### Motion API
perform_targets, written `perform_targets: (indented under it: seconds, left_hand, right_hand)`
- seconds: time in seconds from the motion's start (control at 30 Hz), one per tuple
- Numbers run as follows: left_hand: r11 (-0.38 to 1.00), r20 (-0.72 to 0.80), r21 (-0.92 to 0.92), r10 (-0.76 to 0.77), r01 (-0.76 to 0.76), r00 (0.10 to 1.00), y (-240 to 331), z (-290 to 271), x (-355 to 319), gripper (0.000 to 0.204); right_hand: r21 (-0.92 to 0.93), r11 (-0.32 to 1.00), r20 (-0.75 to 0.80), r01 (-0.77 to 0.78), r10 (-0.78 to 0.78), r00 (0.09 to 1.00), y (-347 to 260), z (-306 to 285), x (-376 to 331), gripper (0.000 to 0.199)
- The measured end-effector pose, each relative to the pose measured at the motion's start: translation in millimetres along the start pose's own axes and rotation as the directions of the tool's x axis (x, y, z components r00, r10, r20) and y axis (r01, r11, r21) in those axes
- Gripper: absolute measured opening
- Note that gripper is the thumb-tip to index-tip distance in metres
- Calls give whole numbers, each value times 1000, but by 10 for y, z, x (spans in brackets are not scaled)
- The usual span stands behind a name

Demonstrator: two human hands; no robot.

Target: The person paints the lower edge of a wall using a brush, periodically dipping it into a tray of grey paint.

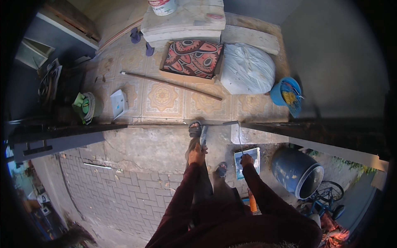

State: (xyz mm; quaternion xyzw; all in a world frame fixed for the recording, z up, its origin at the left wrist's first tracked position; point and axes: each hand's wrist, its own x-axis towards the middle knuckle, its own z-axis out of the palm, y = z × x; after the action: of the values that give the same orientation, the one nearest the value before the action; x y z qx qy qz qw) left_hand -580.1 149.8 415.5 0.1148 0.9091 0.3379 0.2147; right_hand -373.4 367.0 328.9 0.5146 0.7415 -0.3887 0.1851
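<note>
Concrete doorstep underfoot: my left hand (197, 153) grips a trowel (203, 136), my right hand (247, 159) pinches a string (239, 140) (tiling hardly begun).

Both arms extended forward, hands closed.
Left hand (197, 153) at 12 o'clock of the torso, fist clenched; right hand (247, 159) at 1 o'clock, fingers curled; maroon sleeves cover both forearms.

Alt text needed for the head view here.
Seen from above, a person at a doorstep holds a grey tool in the left hand and a thin string in the right hand; patterned tiled floor lies ahead.
</note>
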Motion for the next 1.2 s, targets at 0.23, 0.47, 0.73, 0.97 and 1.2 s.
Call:
perform_targets:
  seconds: [0.23, 0.47, 0.73, 0.97, 1.2]
  left_hand:
    - [991, 154, -50, -113, 122, 982, 118, -18, 8, 54]
    - [997, 76, -32, -65, 68, 995, 96, 11, -38, 50]
    - [999, 15, 2, 37, -37, 999, 29, 28, -85, 25]
    - [993, -41, 15, 122, -121, 992, -100, 124, -112, 28]
    - [991, 3, 74, 113, -113, 994, -87, 200, -199, 31]
  right_hand:
    - [-58, 998, -52, 32, -35, 998, 419, 134, 142, 31]
    - [-393, 905, 124, 165, -126, 984, 559, 77, 69, 14]
    - [-534, 804, 93, 262, -252, 963, 663, 105, -107, 16]
    - [-521, 818, 109, 241, -217, 970, 677, 88, -258, 17]
    - [-600, 779, 131, 180, -126, 983, 987, 81, -373, 23]
